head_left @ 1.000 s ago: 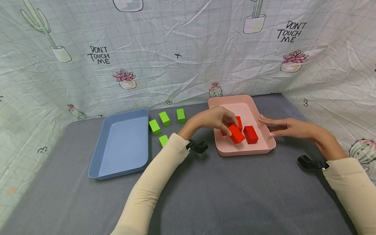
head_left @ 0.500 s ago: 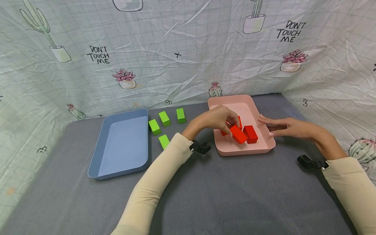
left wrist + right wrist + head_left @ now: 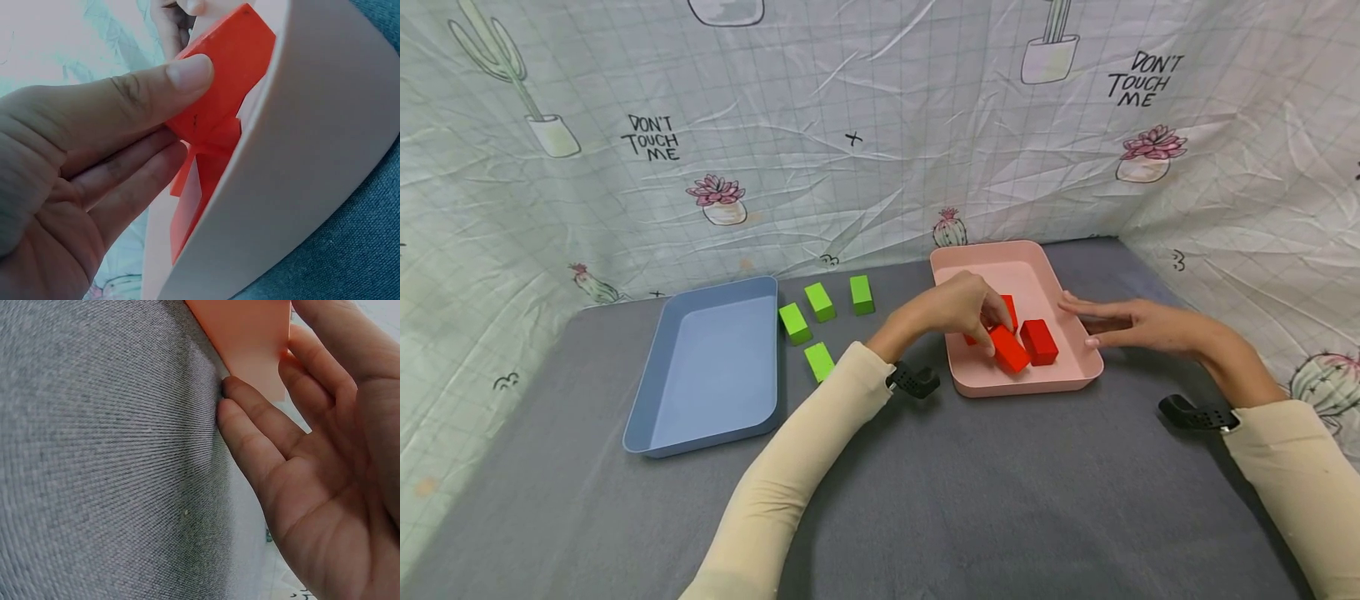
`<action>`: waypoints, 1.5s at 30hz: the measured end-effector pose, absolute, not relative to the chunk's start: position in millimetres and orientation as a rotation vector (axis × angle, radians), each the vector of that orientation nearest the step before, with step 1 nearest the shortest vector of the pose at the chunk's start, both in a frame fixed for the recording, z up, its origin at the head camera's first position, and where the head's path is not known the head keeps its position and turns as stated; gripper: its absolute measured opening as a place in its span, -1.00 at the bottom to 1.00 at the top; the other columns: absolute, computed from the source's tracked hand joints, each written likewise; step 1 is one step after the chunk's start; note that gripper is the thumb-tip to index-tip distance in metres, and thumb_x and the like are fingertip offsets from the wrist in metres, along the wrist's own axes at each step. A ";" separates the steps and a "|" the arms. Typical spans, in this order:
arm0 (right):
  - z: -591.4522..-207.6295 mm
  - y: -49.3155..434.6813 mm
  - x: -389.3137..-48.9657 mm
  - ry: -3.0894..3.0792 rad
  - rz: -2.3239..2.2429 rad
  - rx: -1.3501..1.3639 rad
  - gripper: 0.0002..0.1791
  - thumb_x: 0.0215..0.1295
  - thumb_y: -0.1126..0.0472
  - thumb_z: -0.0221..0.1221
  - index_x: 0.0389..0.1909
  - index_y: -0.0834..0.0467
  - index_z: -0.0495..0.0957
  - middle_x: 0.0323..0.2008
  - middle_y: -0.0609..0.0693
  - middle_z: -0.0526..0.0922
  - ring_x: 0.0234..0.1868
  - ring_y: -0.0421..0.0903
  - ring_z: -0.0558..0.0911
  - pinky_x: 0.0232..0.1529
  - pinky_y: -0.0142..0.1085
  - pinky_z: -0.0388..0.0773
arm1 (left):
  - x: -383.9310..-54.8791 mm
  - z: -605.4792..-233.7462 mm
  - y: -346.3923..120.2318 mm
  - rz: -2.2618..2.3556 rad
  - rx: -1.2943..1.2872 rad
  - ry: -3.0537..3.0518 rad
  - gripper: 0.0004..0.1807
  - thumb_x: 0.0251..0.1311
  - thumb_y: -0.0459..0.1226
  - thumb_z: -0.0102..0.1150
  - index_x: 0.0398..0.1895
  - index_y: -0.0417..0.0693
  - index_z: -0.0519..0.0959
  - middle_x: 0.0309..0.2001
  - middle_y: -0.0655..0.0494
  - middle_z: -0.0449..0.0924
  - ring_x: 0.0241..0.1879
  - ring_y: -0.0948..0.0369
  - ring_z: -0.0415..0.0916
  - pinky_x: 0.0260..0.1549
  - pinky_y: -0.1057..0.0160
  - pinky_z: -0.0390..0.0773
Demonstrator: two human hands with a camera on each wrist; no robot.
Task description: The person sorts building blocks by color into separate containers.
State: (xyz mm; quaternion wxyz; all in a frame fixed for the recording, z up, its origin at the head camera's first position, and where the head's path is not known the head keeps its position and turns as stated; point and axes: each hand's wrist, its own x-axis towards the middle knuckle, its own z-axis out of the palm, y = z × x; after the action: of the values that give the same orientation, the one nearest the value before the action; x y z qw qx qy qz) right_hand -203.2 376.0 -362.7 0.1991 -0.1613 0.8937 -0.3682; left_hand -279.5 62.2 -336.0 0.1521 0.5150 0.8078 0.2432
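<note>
Inside the pink tray (image 3: 1026, 279), my left hand (image 3: 958, 304) pinches a red rectangular block (image 3: 1011, 350) between thumb and fingers. The left wrist view shows the thumb flat on the face of this red block (image 3: 228, 69), which is tilted above other red pieces. Another red block (image 3: 1039, 342) lies just right of it in the tray. Further red blocks are partly hidden behind my left fingers. My right hand (image 3: 1138, 323) is at the tray's right side, its fingers extended and touching the wall, as the right wrist view also shows.
Several green blocks (image 3: 795, 323) lie on the grey cloth (image 3: 970, 492) between the trays, one of them partly behind the left sleeve. A blue tray (image 3: 711, 367) with nothing in it sits at the left. A printed fabric backdrop (image 3: 850, 175) rises behind.
My left hand has shifted slightly right with the red block, which has come a little lower and nearer the tray's front. The right hand stays where it was.
</note>
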 end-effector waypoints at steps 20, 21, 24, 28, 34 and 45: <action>-361.9 377.3 -203.1 2.495 -1.041 -0.444 -0.21 0.38 0.10 0.31 0.57 -0.17 0.22 0.63 -0.03 -0.03 0.58 0.15 -0.04 0.44 -0.20 0.14 | -283.5 -331.5 67.6 0.592 1.468 2.288 -0.68 -0.01 -0.38 0.59 -0.12 -0.12 0.77 -0.18 0.08 0.77 -0.16 0.28 0.68 -0.09 0.51 0.59; -361.8 377.4 -202.9 2.491 -1.045 -0.442 -0.21 0.38 0.11 0.31 0.57 -0.16 0.22 0.63 -0.02 -0.04 0.58 0.16 -0.06 0.46 -0.02 0.11 | -285.0 -331.2 67.6 0.588 1.471 2.282 -0.67 0.00 -0.39 0.58 -0.11 -0.12 0.77 -0.16 0.07 0.77 -0.14 0.27 0.68 -0.07 0.50 0.59; -361.7 377.6 -202.3 2.478 -1.060 -0.438 -0.21 0.38 0.11 0.31 0.57 -0.14 0.21 0.63 0.01 -0.05 0.58 0.20 -0.09 0.43 0.31 0.00 | -289.0 -329.7 67.5 0.560 1.479 2.262 -0.67 0.03 -0.40 0.56 -0.09 -0.11 0.76 -0.13 0.06 0.76 -0.11 0.26 0.66 -0.03 0.48 0.59; -361.3 377.5 -201.8 2.474 -1.067 -0.433 -0.20 0.37 0.12 0.31 0.57 -0.13 0.21 0.63 0.02 -0.06 0.58 0.21 -0.10 0.42 0.35 -0.02 | -293.5 -327.9 68.4 0.532 1.483 2.243 -0.67 0.04 -0.38 0.55 -0.08 -0.09 0.76 -0.12 0.07 0.75 -0.09 0.26 0.65 -0.01 0.48 0.57; -360.5 376.6 -201.8 2.473 -1.055 -0.428 -0.19 0.37 0.12 0.31 0.58 -0.12 0.20 0.63 0.02 -0.07 0.59 0.20 -0.08 0.43 0.31 0.01 | -296.0 -325.4 71.7 0.494 1.521 2.213 -0.67 0.04 -0.36 0.56 -0.08 -0.07 0.75 -0.16 0.10 0.73 -0.11 0.23 0.60 -0.03 0.48 0.53; -360.2 374.6 -203.7 2.483 -1.039 -0.431 -0.20 0.38 0.08 0.31 0.58 -0.14 0.20 0.63 -0.04 -0.03 0.58 0.13 -0.01 0.28 -0.50 0.17 | -296.8 -323.1 69.0 0.450 1.563 2.186 -0.67 0.18 -0.43 0.40 0.04 -0.10 0.71 -0.01 0.10 0.71 0.07 0.17 0.61 -0.01 0.44 0.57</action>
State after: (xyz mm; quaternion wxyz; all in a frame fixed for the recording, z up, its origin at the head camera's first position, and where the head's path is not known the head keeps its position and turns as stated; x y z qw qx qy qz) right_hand -203.7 374.6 -360.2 0.2063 -0.1549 0.8913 -0.3729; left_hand -296.8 69.0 -323.1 0.2068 0.5611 0.7850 0.1617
